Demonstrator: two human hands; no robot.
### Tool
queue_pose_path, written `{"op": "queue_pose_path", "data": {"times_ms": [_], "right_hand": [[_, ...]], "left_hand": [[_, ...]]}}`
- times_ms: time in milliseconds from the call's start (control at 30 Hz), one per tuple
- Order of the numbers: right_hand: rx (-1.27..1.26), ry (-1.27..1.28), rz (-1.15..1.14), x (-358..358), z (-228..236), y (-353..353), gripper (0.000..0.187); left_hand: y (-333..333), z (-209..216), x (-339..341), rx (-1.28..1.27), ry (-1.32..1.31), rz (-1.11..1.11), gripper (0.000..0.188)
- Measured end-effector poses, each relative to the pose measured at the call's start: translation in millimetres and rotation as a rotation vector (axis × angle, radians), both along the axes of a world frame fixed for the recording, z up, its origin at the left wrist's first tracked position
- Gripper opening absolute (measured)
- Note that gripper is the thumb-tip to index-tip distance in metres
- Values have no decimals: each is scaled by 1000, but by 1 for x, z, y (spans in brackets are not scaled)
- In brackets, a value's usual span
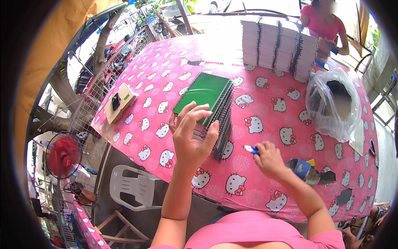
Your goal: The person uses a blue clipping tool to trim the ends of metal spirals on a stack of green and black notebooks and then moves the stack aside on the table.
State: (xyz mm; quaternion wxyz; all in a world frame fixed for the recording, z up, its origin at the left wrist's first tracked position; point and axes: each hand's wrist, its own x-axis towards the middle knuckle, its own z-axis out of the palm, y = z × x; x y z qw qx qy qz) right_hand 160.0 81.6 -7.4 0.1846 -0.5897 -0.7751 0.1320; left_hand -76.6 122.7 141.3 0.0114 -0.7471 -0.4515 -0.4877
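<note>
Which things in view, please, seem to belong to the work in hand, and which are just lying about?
Seemingly part of the job:
green-covered spiral notebook stack, by the left hand
small blue-and-white item, in the right hand
probably the tall spiral-bound stacks

Apparently just lying about:
clear plastic bag
cardboard piece
red fan
white chair

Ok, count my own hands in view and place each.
2: the left hand by the green-topped notebook stack, the right hand over the pink tablecloth, holding a blue-and-white object.

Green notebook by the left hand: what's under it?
Spiral-bound notebooks, black coils showing along the right. Their top faces are hidden under the green notebook; the left hand blocks part too.
</note>
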Motion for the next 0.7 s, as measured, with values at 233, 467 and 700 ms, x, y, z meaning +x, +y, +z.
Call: {"op": "queue_pose_path", "data": {"times_ms": [233,467,700], "right_hand": [[242,184,138,-6,120,19,40],[509,-45,196,-33,155,33,46],[606,-154,189,-42,153,32,43]], "left_hand": [[-31,1,1,-131,-204,54,35],[-32,-8,12,-193,-331,49,21],[-35,-7,14,-270,-351,84,17]]}}
